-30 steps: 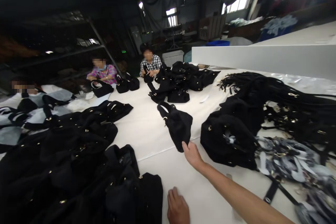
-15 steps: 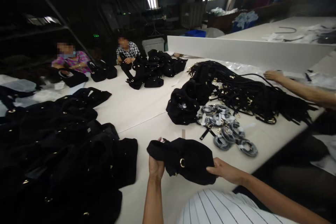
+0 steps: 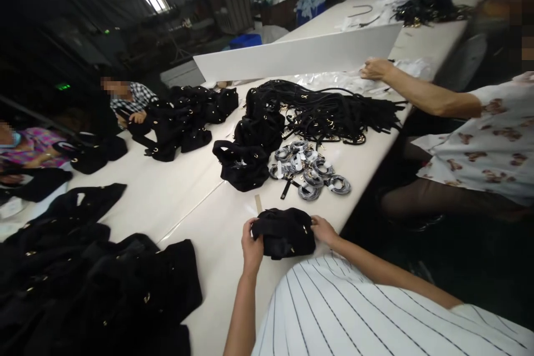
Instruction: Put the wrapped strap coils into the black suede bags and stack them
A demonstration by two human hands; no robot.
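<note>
A black fabric handbag [image 3: 286,233] with small gold fittings is held at the near edge of the table, in front of my striped shirt. My left hand [image 3: 252,245] grips its left end, fingers partly behind the cloth. At the opposite end, my right hand [image 3: 324,231] pinches the bag's side. Just beyond lie several coiled straps in clear wrap [image 3: 312,175] and a short black strap piece [image 3: 285,188]. Another black bag [image 3: 242,166] with a looped handle stands behind them.
Black bags [image 3: 137,283] heap up on the left, with more [image 3: 187,117] at the far side. Long black straps [image 3: 329,114] lie beyond the coils. A co-worker's hand [image 3: 376,69] is by a white board [image 3: 300,55]; two other people sit at the far left.
The bag has turned and now looks more compact, closer to my body, with both hands nearer each other. My view has swung right, bringing the co-worker at right into sight.
</note>
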